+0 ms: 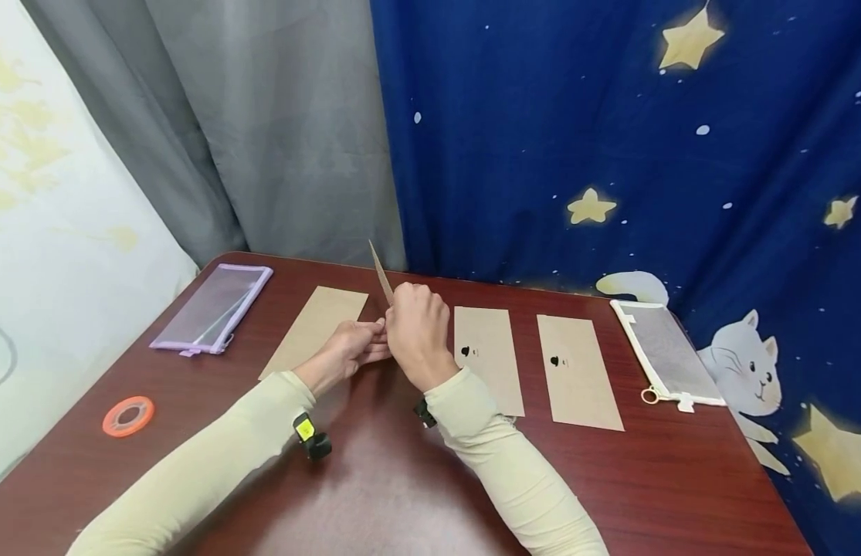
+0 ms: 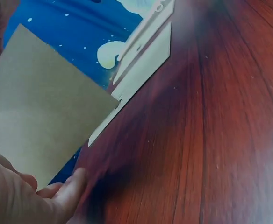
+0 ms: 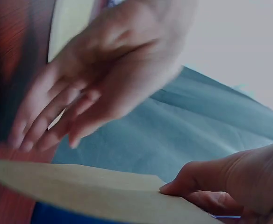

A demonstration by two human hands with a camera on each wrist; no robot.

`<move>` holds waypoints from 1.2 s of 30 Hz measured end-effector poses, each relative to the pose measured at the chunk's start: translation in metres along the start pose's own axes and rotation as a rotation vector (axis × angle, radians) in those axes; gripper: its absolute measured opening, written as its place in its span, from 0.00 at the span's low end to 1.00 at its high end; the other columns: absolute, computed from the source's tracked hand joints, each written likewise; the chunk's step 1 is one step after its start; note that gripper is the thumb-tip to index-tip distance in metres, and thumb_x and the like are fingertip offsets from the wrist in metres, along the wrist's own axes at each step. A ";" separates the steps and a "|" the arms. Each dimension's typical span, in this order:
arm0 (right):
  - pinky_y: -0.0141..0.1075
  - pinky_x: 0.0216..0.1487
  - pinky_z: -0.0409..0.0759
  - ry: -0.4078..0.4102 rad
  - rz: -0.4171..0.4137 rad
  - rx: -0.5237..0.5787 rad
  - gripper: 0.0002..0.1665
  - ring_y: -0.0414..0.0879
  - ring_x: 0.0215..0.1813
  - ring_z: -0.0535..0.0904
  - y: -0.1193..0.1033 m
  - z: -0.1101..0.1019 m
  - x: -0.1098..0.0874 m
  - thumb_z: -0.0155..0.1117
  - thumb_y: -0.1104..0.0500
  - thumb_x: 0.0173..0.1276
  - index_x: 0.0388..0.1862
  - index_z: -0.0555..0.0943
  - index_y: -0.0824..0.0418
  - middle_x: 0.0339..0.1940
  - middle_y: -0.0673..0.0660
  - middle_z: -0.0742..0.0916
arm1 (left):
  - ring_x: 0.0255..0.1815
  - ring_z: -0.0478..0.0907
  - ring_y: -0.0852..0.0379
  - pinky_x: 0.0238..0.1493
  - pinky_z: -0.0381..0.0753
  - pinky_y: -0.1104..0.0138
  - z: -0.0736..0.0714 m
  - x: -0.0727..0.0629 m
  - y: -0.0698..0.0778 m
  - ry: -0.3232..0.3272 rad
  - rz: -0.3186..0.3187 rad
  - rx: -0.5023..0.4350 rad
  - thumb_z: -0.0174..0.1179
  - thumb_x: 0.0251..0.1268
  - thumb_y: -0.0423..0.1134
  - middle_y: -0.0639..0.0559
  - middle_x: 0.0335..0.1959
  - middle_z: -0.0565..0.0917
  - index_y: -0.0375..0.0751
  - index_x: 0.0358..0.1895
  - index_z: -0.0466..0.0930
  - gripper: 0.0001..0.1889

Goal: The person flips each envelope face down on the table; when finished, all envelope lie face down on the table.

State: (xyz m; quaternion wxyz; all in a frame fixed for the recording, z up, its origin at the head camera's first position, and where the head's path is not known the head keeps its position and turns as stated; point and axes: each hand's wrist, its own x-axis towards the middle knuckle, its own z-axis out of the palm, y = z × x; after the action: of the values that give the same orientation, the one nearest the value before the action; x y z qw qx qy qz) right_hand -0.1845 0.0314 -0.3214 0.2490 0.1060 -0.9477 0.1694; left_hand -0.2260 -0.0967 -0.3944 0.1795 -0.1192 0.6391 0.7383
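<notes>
My right hand (image 1: 419,332) holds a thin kraft-paper rectangle (image 2: 38,98) raised above the table, seen nearly edge-on in the head view. In the right wrist view its thumb and fingers pinch the paper (image 3: 104,186) at one end. Close beside the lower part of the paper is my left hand (image 1: 354,346); its fingers (image 3: 47,114) stretch out loosely, apart from the paper in the right wrist view. A plain kraft-paper rectangle (image 1: 308,324) lies flat behind the left hand. To the right lie two more, one nearer (image 1: 493,386) and one farther (image 1: 583,394), each printed with a small black hat.
A purple-edged mesh zip pouch (image 1: 215,309) lies at the table's back left, with an orange tape roll (image 1: 110,422) in front of it. A white-edged zip pouch (image 1: 669,347) sits at the right edge. Grey (image 1: 291,131) and blue (image 1: 513,131) curtains hang behind the table (image 1: 361,494).
</notes>
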 end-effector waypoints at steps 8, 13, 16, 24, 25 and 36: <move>0.44 0.26 0.84 -0.040 0.059 0.067 0.17 0.56 0.27 0.86 0.009 -0.003 0.000 0.62 0.66 0.64 0.15 0.81 0.58 0.22 0.60 0.87 | 0.29 0.87 0.58 0.46 0.90 0.63 0.003 0.006 -0.005 0.004 -0.018 -0.050 0.50 0.76 0.27 0.47 0.29 0.87 0.22 0.65 0.72 0.19; 0.48 0.29 0.85 -0.057 0.063 0.122 0.11 0.60 0.31 0.87 0.021 -0.008 0.000 0.62 0.67 0.70 0.26 0.85 0.62 0.24 0.61 0.87 | 0.27 0.87 0.59 0.42 0.90 0.66 -0.003 0.003 -0.002 0.021 -0.020 -0.034 0.54 0.72 0.23 0.51 0.27 0.86 0.23 0.63 0.74 0.18; 0.48 0.30 0.85 -0.069 0.076 0.166 0.07 0.60 0.32 0.87 0.029 -0.008 0.000 0.65 0.66 0.70 0.38 0.89 0.62 0.31 0.62 0.90 | 0.28 0.87 0.60 0.43 0.90 0.67 -0.009 0.001 0.001 0.029 0.001 -0.019 0.56 0.69 0.22 0.52 0.29 0.86 0.24 0.64 0.74 0.21; 0.39 0.31 0.82 -0.063 0.236 0.386 0.08 0.52 0.37 0.88 0.058 0.007 0.001 0.70 0.63 0.66 0.43 0.92 0.60 0.44 0.57 0.92 | 0.30 0.85 0.63 0.46 0.89 0.67 -0.021 -0.004 0.004 0.052 0.091 0.043 0.60 0.66 0.21 0.53 0.31 0.85 0.23 0.63 0.74 0.22; 0.38 0.32 0.82 -0.063 0.262 0.410 0.07 0.51 0.38 0.88 0.062 0.010 0.001 0.71 0.63 0.66 0.41 0.92 0.60 0.44 0.56 0.92 | 0.30 0.85 0.64 0.46 0.89 0.66 -0.021 -0.004 0.004 0.062 0.105 0.063 0.61 0.65 0.21 0.53 0.31 0.85 0.22 0.62 0.75 0.22; 0.44 0.44 0.87 -0.210 0.388 0.401 0.04 0.54 0.40 0.87 0.087 0.051 -0.012 0.72 0.65 0.63 0.30 0.92 0.62 0.37 0.60 0.92 | 0.28 0.87 0.65 0.39 0.90 0.69 -0.025 0.007 -0.005 0.190 0.250 0.460 0.67 0.62 0.26 0.35 0.44 0.88 0.25 0.47 0.86 0.11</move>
State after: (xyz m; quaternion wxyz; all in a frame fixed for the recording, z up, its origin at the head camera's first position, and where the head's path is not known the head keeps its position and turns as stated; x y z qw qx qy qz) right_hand -0.2212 0.0940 -0.3924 0.0866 -0.0130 -0.9185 0.3855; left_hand -0.2316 -0.1202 -0.4058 0.0485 -0.0643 0.8138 0.5755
